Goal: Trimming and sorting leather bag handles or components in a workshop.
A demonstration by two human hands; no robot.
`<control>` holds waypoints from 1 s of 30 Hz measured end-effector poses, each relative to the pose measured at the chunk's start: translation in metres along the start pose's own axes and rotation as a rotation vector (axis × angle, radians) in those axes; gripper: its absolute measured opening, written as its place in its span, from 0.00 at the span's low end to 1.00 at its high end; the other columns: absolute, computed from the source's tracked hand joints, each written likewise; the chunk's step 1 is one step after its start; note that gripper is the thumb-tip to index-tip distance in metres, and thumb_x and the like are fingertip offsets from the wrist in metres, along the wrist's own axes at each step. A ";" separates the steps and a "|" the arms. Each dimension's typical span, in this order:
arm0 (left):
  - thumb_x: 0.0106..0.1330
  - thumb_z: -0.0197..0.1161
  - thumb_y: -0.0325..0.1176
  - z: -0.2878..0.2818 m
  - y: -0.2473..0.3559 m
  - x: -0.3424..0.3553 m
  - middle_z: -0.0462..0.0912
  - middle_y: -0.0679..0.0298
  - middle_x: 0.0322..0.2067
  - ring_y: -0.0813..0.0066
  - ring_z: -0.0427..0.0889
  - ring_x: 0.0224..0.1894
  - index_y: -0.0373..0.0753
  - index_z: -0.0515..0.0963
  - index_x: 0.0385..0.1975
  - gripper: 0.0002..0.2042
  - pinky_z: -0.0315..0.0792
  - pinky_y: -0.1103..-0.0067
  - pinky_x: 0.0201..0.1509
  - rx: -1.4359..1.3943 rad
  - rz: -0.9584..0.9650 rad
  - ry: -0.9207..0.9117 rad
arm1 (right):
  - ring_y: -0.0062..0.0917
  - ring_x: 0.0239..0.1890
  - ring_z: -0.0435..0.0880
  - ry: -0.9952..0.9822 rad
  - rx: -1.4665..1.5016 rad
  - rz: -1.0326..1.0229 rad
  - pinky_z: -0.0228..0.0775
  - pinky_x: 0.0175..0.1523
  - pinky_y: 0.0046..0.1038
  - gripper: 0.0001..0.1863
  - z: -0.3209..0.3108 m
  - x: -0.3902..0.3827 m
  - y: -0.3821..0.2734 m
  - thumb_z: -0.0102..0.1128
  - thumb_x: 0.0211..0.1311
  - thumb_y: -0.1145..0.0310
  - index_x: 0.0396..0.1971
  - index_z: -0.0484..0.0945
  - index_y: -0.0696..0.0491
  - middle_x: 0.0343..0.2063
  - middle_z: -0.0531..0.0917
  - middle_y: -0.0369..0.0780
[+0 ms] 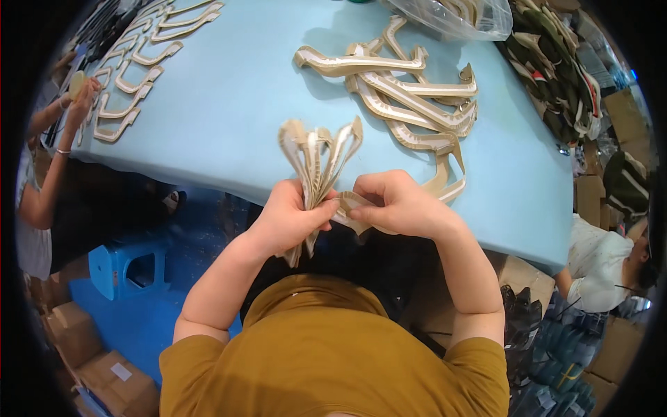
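Note:
In my left hand [286, 217] is a bunch of beige fabric strips [314, 158] with white backing, gripped near the middle. Their looped upper ends fan out above the fist, and the lower ends hang beneath it. My right hand [404, 203], close beside it, pinches one more beige strip [352, 201] between thumb and fingers, and this strip reaches across to the left fingertips. Both hands are at the near edge of the blue-covered table [236, 90]. Just beyond my right hand lies a loose, tangled pile of similar strips [410, 104].
More curved strips [139, 87] lie in rows at the far left. A clear plastic bag [455, 17] sits at the back, with dark green pieces [549, 76] to its right. One person [42, 174] works at left near a blue stool [128, 267]; another [601, 260] is at right.

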State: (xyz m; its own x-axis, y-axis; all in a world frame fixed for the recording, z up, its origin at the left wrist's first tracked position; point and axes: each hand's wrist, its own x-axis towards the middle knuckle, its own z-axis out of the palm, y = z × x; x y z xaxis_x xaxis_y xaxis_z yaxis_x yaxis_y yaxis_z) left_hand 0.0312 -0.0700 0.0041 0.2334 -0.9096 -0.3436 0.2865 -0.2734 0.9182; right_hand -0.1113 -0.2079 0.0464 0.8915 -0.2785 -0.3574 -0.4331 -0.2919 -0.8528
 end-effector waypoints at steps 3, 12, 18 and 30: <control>0.57 0.60 0.28 0.007 -0.010 -0.004 0.75 0.67 0.22 0.84 0.73 0.20 0.32 0.74 0.31 0.07 0.70 0.86 0.23 -0.033 0.078 0.074 | 0.15 0.20 0.64 0.002 0.108 0.020 0.60 0.25 0.22 0.09 0.004 -0.001 0.005 0.60 0.50 0.72 0.22 0.71 0.60 0.14 0.70 0.33; 0.58 0.61 0.31 0.005 0.000 -0.001 0.74 0.67 0.22 0.84 0.74 0.20 0.32 0.74 0.33 0.09 0.70 0.86 0.25 -0.153 -0.175 -0.106 | 0.11 0.19 0.63 -0.104 0.323 0.065 0.54 0.23 0.17 0.06 -0.003 -0.008 0.026 0.59 0.49 0.73 0.22 0.72 0.58 0.15 0.71 0.30; 0.55 0.61 0.29 0.020 -0.012 0.000 0.75 0.67 0.20 0.85 0.72 0.21 0.31 0.74 0.29 0.07 0.67 0.85 0.25 0.103 0.010 0.041 | 0.16 0.22 0.70 -0.036 0.093 0.095 0.62 0.28 0.22 0.10 -0.004 -0.011 0.020 0.59 0.49 0.68 0.26 0.73 0.59 0.18 0.74 0.35; 0.56 0.58 0.26 0.025 -0.014 -0.002 0.76 0.67 0.21 0.82 0.74 0.23 0.33 0.74 0.29 0.04 0.67 0.84 0.27 0.356 0.210 -0.044 | 0.29 0.21 0.72 -0.069 -0.014 -0.129 0.65 0.31 0.29 0.12 0.005 -0.005 0.035 0.60 0.48 0.67 0.27 0.75 0.61 0.19 0.76 0.45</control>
State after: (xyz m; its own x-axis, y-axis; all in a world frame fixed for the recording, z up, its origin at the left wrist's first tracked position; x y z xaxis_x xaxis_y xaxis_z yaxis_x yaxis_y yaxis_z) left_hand 0.0039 -0.0722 -0.0031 0.2106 -0.9675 -0.1399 -0.1037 -0.1644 0.9809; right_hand -0.1307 -0.2121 0.0167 0.9465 -0.1746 -0.2714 -0.3162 -0.3341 -0.8879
